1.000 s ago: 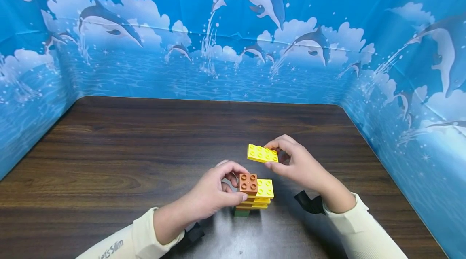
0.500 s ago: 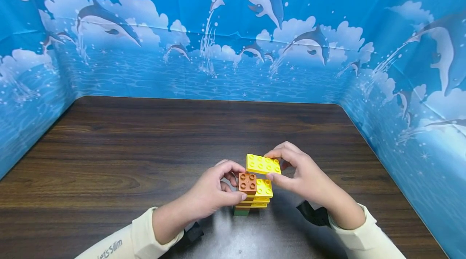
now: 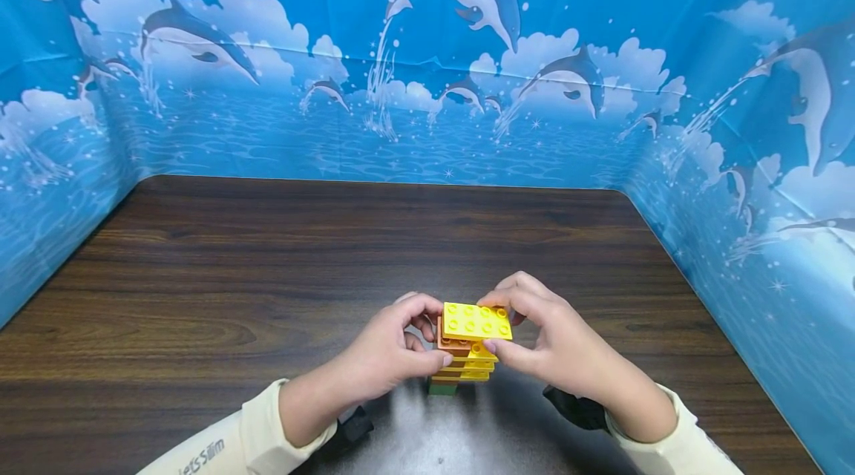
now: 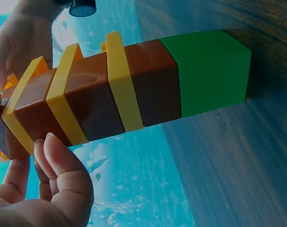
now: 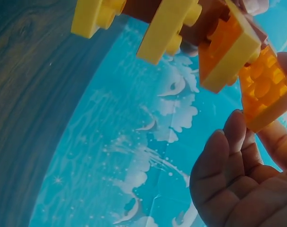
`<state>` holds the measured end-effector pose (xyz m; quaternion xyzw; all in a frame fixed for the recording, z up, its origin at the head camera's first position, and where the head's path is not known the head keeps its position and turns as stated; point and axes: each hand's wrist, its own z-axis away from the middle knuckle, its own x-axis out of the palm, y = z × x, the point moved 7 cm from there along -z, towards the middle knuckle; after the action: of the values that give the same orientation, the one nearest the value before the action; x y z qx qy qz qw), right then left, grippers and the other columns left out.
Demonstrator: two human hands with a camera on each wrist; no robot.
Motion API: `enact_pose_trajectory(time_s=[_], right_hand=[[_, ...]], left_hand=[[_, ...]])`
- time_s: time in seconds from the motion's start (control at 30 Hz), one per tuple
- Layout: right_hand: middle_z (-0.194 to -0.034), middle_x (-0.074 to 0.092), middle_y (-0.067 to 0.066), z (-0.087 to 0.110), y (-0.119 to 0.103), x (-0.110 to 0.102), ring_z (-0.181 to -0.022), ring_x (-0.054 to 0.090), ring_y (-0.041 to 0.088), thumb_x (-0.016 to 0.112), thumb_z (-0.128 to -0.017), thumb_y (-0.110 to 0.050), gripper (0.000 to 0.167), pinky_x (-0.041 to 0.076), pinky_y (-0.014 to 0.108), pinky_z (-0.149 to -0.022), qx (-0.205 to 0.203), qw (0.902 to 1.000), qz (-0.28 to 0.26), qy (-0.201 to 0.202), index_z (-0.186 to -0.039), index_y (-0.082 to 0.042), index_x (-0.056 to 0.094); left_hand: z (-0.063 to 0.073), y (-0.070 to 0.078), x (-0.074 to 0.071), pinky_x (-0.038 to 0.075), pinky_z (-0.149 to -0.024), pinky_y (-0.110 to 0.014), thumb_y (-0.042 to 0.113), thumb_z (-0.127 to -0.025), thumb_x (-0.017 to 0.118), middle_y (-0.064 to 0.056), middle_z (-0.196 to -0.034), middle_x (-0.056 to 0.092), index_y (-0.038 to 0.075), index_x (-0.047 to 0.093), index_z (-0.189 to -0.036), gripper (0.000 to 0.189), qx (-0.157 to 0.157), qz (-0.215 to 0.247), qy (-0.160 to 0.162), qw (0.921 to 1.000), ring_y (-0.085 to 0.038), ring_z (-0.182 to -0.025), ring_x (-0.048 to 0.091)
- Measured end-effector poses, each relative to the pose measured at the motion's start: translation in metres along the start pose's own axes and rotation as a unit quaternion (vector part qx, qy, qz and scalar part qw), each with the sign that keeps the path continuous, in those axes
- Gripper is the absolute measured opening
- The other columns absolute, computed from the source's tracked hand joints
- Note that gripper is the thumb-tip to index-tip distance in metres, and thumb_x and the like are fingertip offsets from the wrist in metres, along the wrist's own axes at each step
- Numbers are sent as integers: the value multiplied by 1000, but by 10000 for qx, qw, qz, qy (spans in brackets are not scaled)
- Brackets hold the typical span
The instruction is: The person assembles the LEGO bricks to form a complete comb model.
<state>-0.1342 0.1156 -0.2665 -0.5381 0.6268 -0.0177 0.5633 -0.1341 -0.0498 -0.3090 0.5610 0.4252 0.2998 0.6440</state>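
Observation:
A tower of toy building bricks stands upright on the table, with a green brick (image 4: 210, 75) at its foot. Above that, brown bricks (image 4: 155, 85) alternate with thin yellow bricks (image 4: 120, 87) that jut out to the right. My left hand (image 3: 381, 352) grips the tower near its top, thumb in front and fingers behind the brown brick (image 3: 449, 346). My right hand (image 3: 551, 334) pinches a flat, eight-stud yellow brick (image 3: 476, 320) by its right end. That brick lies over the tower's top, covering most of the brown studs; its hollow underside (image 5: 264, 87) shows in the right wrist view.
The tower stands on a dark wood-grain table (image 3: 267, 260), toward its near side. A blue dolphin-print sheet (image 3: 374, 133) walls off the back and both sides. Black straps (image 3: 577, 408) are around the wrists.
My right hand has brought the yellow brick down, toward me and slightly left, from behind the tower to over its top. My left hand has kept its grip on the tower.

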Motion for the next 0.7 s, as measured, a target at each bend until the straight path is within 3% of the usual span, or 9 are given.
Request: enact_pose_trajectory(time_s=[0.7], right_hand=[[-99,54,-7,-1,-12,2,-84,50,5,77,-77,-4,34,49,23,-69,-264,9987,402,-153,-108,-12,67]], left_hand=[[0,2,0,49,-69,-25,6,-79,73,-8,-101,49,-4,58,-114,40,49,-82,-6,10000,-23,-88,48]])
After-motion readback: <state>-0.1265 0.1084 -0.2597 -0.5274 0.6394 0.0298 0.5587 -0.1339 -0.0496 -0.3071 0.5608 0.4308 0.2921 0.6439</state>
